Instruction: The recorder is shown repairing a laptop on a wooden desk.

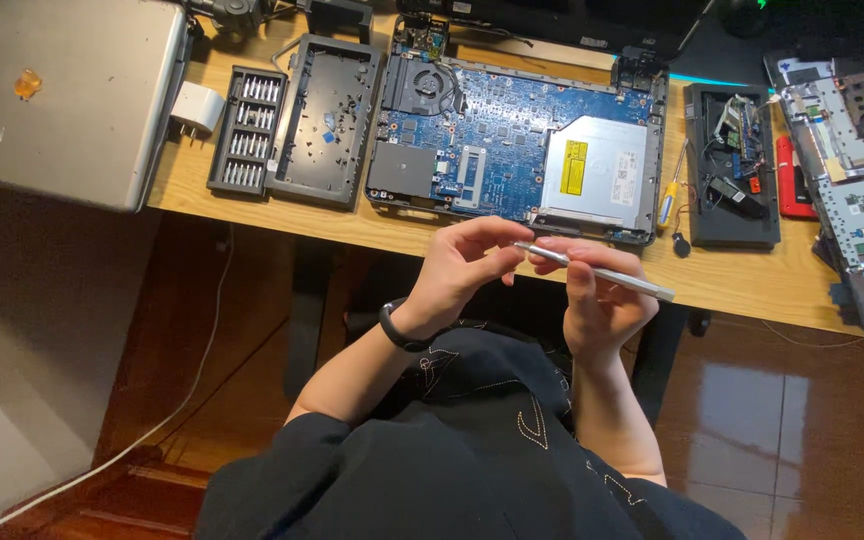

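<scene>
I hold a slim silver screwdriver (612,274) level in front of me, just off the desk's near edge. My right hand (597,300) is wrapped around its middle. My left hand (462,268), with a black band on the wrist, pinches its left tip between thumb and fingers. Just beyond my hands lies an opened laptop base (512,140) with a blue circuit board, a fan and a silver optical drive exposed.
On the wooden desk (752,275) lie a bit set case (247,130) with its open lid (327,115), a white charger plug (195,108), a closed silver laptop (57,95), a black tray of parts (732,170), a small screwdriver (668,200) and dismantled laptop panels (857,180).
</scene>
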